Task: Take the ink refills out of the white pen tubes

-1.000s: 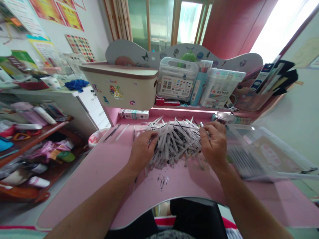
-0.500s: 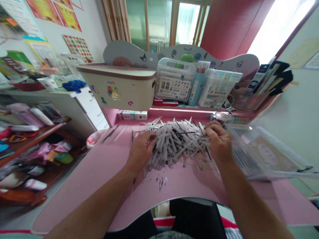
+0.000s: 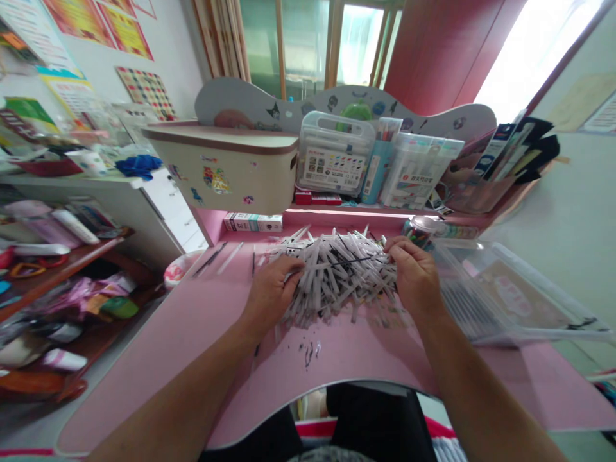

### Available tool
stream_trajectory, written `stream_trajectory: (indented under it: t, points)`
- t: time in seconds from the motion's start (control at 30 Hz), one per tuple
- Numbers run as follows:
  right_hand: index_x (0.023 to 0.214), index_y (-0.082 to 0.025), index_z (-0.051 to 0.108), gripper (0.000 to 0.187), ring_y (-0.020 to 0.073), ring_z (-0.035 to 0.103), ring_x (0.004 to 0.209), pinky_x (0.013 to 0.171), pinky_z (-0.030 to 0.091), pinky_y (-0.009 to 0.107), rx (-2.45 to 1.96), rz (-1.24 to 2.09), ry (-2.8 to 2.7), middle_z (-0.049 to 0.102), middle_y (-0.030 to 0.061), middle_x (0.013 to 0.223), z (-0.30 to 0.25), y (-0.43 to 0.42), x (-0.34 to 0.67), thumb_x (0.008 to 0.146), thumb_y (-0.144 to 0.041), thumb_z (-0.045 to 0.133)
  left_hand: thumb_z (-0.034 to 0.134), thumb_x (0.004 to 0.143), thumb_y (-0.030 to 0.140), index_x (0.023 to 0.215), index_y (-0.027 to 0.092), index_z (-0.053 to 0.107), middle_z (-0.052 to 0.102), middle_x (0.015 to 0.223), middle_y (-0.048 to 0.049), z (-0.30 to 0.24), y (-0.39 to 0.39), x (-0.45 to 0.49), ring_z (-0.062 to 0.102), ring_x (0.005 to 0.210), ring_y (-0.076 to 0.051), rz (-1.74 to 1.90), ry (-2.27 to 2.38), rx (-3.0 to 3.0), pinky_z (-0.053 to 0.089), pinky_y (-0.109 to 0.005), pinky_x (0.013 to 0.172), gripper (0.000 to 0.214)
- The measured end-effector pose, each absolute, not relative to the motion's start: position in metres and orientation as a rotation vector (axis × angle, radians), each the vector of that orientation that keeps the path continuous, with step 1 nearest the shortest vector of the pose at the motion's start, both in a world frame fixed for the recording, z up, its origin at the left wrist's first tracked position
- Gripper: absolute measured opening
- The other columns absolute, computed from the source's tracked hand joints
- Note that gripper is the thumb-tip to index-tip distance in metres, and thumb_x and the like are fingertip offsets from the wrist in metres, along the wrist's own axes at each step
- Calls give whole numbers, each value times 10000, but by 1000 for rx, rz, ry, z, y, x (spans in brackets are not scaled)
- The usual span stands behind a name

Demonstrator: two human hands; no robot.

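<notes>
A heap of white pens with black parts (image 3: 337, 273) lies in the middle of the pink desk (image 3: 202, 321). My left hand (image 3: 272, 289) rests on the heap's left side, fingers curled into the pens. On the heap's right side my right hand (image 3: 414, 276) has its fingers closed among the pens. A few small black bits (image 3: 308, 350) lie on the desk in front of the heap.
A clear plastic box (image 3: 505, 298) with dark refills lies to the right. Marker cases (image 3: 334, 154) and a cream bin (image 3: 226, 167) stand on the rear shelf. A small carton (image 3: 250, 222) and loose thin sticks (image 3: 221, 256) lie at the left. Cluttered shelves (image 3: 58, 256) stand further left.
Both hands have shifted slightly within the heap, the right one moving up towards its far right edge. The heap looks a little more gathered.
</notes>
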State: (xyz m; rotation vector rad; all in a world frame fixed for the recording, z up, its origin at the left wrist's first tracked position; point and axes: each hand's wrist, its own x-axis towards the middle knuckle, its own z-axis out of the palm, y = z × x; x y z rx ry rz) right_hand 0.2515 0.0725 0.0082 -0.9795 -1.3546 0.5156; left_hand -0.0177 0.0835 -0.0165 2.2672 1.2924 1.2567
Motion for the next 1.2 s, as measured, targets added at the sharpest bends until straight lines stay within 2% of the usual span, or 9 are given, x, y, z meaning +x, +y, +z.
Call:
stream_trajectory:
  t: [0.17, 0.23, 0.37, 0.43, 0.5, 0.63, 0.8, 1.07, 1.2]
  points:
    - [635, -194, 539, 224, 172, 510, 810, 787, 378, 315, -1087, 278, -1537, 540, 16, 798, 9, 68, 246, 854, -232, 564, 551, 870, 172, 949, 184, 685, 729, 945, -58, -17, 81, -15, 669, 911, -224, 1229, 1278, 2280, 520, -374, 850, 157]
    - [673, -195, 576, 204, 180, 532, 847, 818, 391, 324, -1080, 280, -1614, 556, 24, 827, 8, 66, 239, 873, -241, 574, 550, 871, 173, 944, 185, 684, 731, 944, -61, -17, 80, -14, 670, 912, -227, 1226, 1264, 2284, 520, -379, 851, 154]
    - [852, -205, 693, 229, 193, 578, 947, 875, 427, 339, -1047, 460, -1790, 605, 52, 955, 4, 63, 227, 950, -286, 503, 550, 873, 163, 940, 190, 679, 728, 922, -51, -17, 79, -12, 673, 881, -216, 1228, 1232, 2272, 524, -366, 818, 148]
    - [958, -205, 710, 257, 204, 579, 995, 912, 428, 359, -1070, 420, -1816, 617, 66, 1002, 2, 65, 226, 969, -278, 463, 555, 874, 164, 947, 194, 678, 725, 917, -45, -16, 78, -12, 671, 874, -211, 1237, 1235, 2253, 524, -360, 808, 146]
    - [992, -195, 708, 225, 226, 566, 1018, 938, 419, 389, -1157, 272, -1833, 620, 79, 1012, 0, 69, 226, 945, -253, 497, 561, 873, 166, 949, 195, 678, 724, 914, -43, -16, 78, -12, 671, 873, -208, 1249, 1240, 2242, 524, -356, 807, 143]
    - [920, -182, 728, 140, 275, 527, 1049, 973, 384, 450, -1426, -4, -1967, 621, 105, 1056, -6, 77, 225, 856, -191, 604, 566, 872, 157, 942, 192, 676, 728, 927, -50, -16, 78, -12, 674, 887, -212, 1240, 1244, 2264, 523, -358, 822, 135]
    - [928, -215, 750, 150, 308, 469, 1077, 965, 360, 468, -1663, -203, -2027, 615, 97, 1130, -13, 83, 216, 811, -190, 660, 563, 878, 152, 949, 189, 675, 730, 935, -55, -16, 78, -13, 670, 905, -220, 1234, 1249, 2310, 517, -370, 840, 138]
    - [851, -249, 766, 110, 296, 466, 1040, 915, 358, 453, -1705, -212, -2011, 627, 86, 1105, -18, 89, 213, 813, -214, 669, 557, 881, 147, 943, 179, 674, 730, 940, -65, -15, 75, -11, 669, 898, -220, 1220, 1257, 2322, 520, -372, 834, 136]
    - [816, -214, 738, 100, 283, 495, 1039, 944, 384, 459, -1622, -142, -1972, 632, 92, 1054, -14, 90, 216, 810, -181, 643, 548, 886, 156, 943, 187, 676, 733, 937, -61, -14, 75, -12, 671, 900, -220, 1219, 1264, 2330, 522, -377, 843, 144]
